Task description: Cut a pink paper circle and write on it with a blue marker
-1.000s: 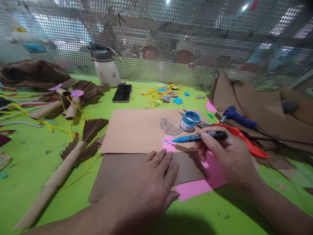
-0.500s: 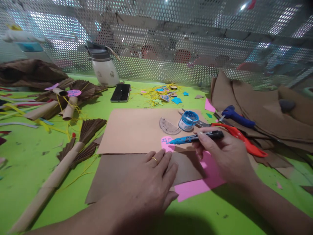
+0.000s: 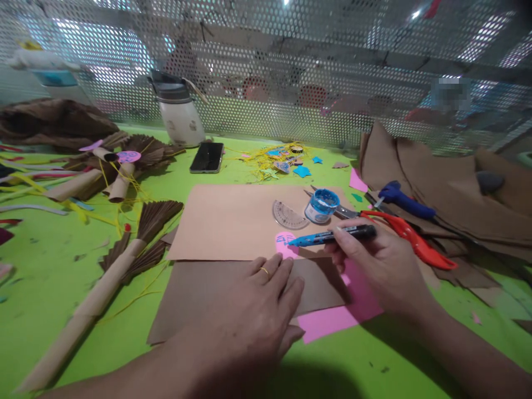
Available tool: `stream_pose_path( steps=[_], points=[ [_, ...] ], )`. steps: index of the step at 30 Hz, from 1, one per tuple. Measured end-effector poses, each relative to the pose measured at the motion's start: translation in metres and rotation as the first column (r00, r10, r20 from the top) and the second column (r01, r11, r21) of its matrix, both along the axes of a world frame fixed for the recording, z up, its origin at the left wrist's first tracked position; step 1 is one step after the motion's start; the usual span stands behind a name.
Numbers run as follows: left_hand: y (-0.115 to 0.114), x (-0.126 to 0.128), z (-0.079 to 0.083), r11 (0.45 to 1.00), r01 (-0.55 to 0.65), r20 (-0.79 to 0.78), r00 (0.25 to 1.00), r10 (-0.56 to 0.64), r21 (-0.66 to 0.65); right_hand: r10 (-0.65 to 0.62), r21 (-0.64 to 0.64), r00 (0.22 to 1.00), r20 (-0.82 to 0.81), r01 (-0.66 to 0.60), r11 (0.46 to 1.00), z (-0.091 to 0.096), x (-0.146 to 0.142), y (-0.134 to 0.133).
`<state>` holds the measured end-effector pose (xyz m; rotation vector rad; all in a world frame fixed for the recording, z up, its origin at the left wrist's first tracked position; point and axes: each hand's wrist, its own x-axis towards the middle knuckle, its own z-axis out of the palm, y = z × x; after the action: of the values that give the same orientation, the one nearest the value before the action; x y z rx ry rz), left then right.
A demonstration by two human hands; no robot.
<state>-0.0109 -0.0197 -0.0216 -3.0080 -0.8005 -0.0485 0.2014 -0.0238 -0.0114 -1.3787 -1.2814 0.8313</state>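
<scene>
Between the fingers of my right hand (image 3: 374, 255) is a blue-tipped marker (image 3: 316, 238), its tip on or just over a small pink paper cutout (image 3: 285, 239) with blue drawn lines. My left hand (image 3: 266, 305) lies flat, fingers stretched, its fingertips at the cutout's lower edge. Under it are brown paper sheets, a lighter one (image 3: 228, 221) behind and a darker one (image 3: 199, 288) in front. A pink sheet (image 3: 324, 324) pokes out beneath them. Behind the marker stand an open jar of blue paint (image 3: 322, 205) and a clear protractor (image 3: 288, 215).
Red-handled scissors (image 3: 415, 244) and a blue-handled tool (image 3: 407, 200) lie right, before stacked brown paper (image 3: 432, 160). A phone (image 3: 206, 157) and a white jug (image 3: 180, 119) stand behind. Paper-tube crafts (image 3: 108, 277) lie left. A perforated metal screen (image 3: 266, 66) closes the back.
The marker's back end has dipped slightly, with its tip still at the pink cutout. My left hand keeps its place, and the whole view has shifted a little.
</scene>
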Motion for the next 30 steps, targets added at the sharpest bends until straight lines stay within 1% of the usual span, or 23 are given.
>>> stream_pose_path(
  steps=[2,4,11,15,20,22,25,27,30],
  points=[
    [0.001,0.000,-0.001,1.000,0.011,0.005,1.000,-0.011,0.002,-0.008,0.028,1.000,0.017,0.008,1.000,0.001,0.001,0.001],
    [0.001,0.000,-0.001,1.000,0.012,0.018,1.000,-0.013,0.016,0.000,0.030,1.000,0.009,0.000,1.000,0.001,0.001,0.001],
    [-0.002,0.001,0.001,0.998,0.023,0.037,0.999,-0.026,0.057,0.041,-0.041,0.995,-0.086,-0.045,0.998,-0.005,-0.002,0.001],
    [-0.001,0.001,0.004,0.998,0.014,0.054,0.998,-0.018,0.062,0.054,-0.082,0.995,-0.078,-0.060,0.995,-0.006,-0.003,0.000],
    [-0.003,0.002,0.003,0.999,0.006,0.042,0.999,-0.008,0.045,0.044,-0.102,0.997,-0.060,-0.049,0.994,0.001,-0.006,-0.004],
    [-0.004,0.002,0.003,0.999,-0.006,0.026,1.000,0.005,0.034,0.018,-0.066,0.999,-0.045,-0.021,0.998,0.004,-0.005,-0.004],
    [-0.002,0.001,0.001,1.000,-0.012,0.005,1.000,0.012,0.013,-0.033,0.042,0.999,-0.010,0.034,0.999,0.005,0.002,-0.002],
    [0.000,0.001,0.001,1.000,-0.005,0.008,1.000,0.005,0.001,-0.075,0.118,0.997,-0.011,0.076,0.990,0.004,0.008,-0.001],
    [0.002,0.000,0.000,1.000,0.012,0.025,1.000,-0.012,-0.003,-0.110,0.171,0.994,-0.026,0.113,0.979,0.002,0.013,0.001]
  ],
)
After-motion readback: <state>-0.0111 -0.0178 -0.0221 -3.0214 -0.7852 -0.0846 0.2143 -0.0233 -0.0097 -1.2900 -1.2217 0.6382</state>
